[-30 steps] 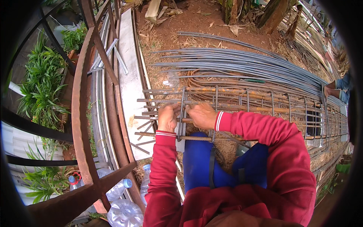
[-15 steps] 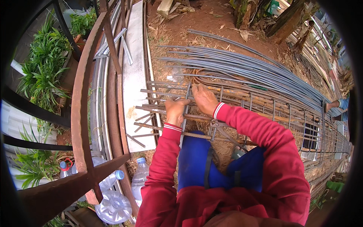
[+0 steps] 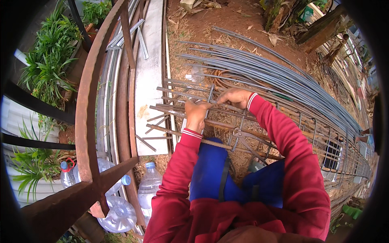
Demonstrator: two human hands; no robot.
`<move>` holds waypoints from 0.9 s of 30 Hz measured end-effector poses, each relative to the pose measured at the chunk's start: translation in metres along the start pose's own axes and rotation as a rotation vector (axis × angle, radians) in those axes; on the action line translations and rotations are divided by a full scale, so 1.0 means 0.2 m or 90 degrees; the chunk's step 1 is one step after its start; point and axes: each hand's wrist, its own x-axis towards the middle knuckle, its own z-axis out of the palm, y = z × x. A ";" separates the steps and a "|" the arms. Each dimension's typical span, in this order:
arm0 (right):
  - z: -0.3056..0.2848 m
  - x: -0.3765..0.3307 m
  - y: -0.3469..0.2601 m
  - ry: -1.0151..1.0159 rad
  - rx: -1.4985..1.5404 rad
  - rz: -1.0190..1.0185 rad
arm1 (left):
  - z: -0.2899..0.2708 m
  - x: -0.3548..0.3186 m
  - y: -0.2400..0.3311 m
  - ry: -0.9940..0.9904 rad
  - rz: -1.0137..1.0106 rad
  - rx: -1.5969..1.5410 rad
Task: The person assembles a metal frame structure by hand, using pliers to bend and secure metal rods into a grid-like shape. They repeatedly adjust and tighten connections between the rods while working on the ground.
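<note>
A long cage of rusty rebar (image 3: 263,131) lies across in front of me, its bar ends sticking out to the left. My left hand (image 3: 196,113) is closed round the side of a grey steel stirrup (image 3: 211,93) near those ends. Just right of the stirrup, my right hand (image 3: 235,97) has its fingers pinched together above the bars; what they hold, if anything, is too small to make out. A pair of pincers (image 3: 244,137) rests on the cage near my knees, touched by neither hand.
Beyond the cage lie a bundle of grey rebar (image 3: 251,60) and coiled rusty wire (image 3: 222,77). Left are a white board (image 3: 148,73) with short bar offcuts, a brown metal railing (image 3: 87,105) and plastic bottles (image 3: 150,182). Another person's hand (image 3: 364,133) shows at the far right.
My right hand has moved right and slightly down, away from the stirrup's top. My left hand stays on the stirrup, which has shifted a little right in view.
</note>
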 end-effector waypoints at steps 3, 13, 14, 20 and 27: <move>-0.02 0.04 0.04 0.113 -0.171 -0.140 | 0.00 0.00 0.01 -0.004 -0.009 0.005; 0.23 0.16 0.12 0.511 -0.073 -0.267 | -0.01 0.00 0.01 -0.021 -0.037 0.028; 0.24 0.14 0.11 0.503 -0.029 -0.270 | -0.01 0.00 0.01 -0.020 -0.045 0.032; 0.32 -0.01 0.02 0.502 -0.086 -0.364 | 0.00 -0.01 0.00 0.014 -0.005 0.029; 0.32 -0.15 -0.05 0.375 -0.334 -0.229 | -0.04 0.02 -0.02 -0.024 -0.010 -0.024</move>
